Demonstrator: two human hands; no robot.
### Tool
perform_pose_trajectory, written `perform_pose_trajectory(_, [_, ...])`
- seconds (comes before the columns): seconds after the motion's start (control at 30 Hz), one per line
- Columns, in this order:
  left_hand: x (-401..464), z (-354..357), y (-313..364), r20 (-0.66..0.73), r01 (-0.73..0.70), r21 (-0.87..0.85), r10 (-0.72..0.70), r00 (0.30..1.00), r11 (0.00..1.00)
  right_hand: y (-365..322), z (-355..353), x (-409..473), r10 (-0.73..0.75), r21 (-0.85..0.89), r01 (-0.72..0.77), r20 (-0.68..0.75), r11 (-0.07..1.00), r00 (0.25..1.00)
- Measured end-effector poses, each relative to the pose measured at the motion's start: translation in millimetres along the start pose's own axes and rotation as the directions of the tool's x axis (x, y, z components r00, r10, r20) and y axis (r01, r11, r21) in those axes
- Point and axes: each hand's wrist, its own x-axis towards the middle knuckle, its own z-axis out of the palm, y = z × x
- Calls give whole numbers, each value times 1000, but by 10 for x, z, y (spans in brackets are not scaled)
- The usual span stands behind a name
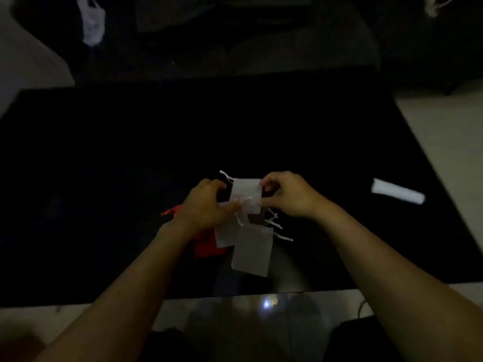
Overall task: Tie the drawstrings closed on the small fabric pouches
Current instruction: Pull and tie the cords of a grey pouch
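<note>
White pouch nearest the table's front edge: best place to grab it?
Judging by its pose, take the white pouch at its far, drawstring end, coming from the right: its cords trail out there, uncovered, while its left side abuts other pouches.

Dim room: a black table (pixel 104 165) on pale floor (pixel 444 142), dark sofa (pixel 261 35) beyond it

A single head-worn camera looks forward and steeply down from above the near edge of a black, glossy rectangular table (pixel 104 178). It sits close: both forearms enter from the bottom corners, and the table's far edge lies high in the wide-angle, dimly lit view.
</note>
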Motion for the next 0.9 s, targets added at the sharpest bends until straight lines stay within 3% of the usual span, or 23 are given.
perform_pose_trajectory(0.13, [-172, 335, -383, 3, -164, 54, 164, 986, 985, 305, 292, -148, -22, 37, 29, -180, 999, 983])
perform_pose_trajectory(0.23, [-239, 524, -461, -53, -272, 125, 280, 958, 954, 362, 399, -335, -2, 24, 5, -122, 1000, 993])
perform_pose_trajectory(0.33, [-345, 659, -488, -141, -240, 90, 251, 958, 967, 370, 538, -523, -3, -45, -1, -96, 999, 995])
perform_pose_trajectory(0.43, [-507, 606, -413, -164, -186, 8, 185, 969, 982, 304, 568, -683, 24, 2, -25, -193, 1000, 981])
perform_pose_trajectory(0.53, [-643, 422, -260, -170, -195, 43, 199, 965, 980, 197, 437, -760, 84, 48, -75, -222, 996, 971])
perform_pose_trajectory(0.8, [-573, 434, -94, 16, -320, 184, 322, 946, 930, 24, 57, -796, 68, -81, -86, -199, 993, 978])
perform_pose_trajectory(0.83, [-542, 449, -81, 18, -337, 168, 339, 941, 926, -35, 17, -792, 46, -66, -60, -200, 996, 979])
perform_pose_trajectory(0.9, [-509, 428, 5, -1, -378, 74, 379, 925, 923, -195, -90, -831, 4, 147, 28, -214, 989, 977])
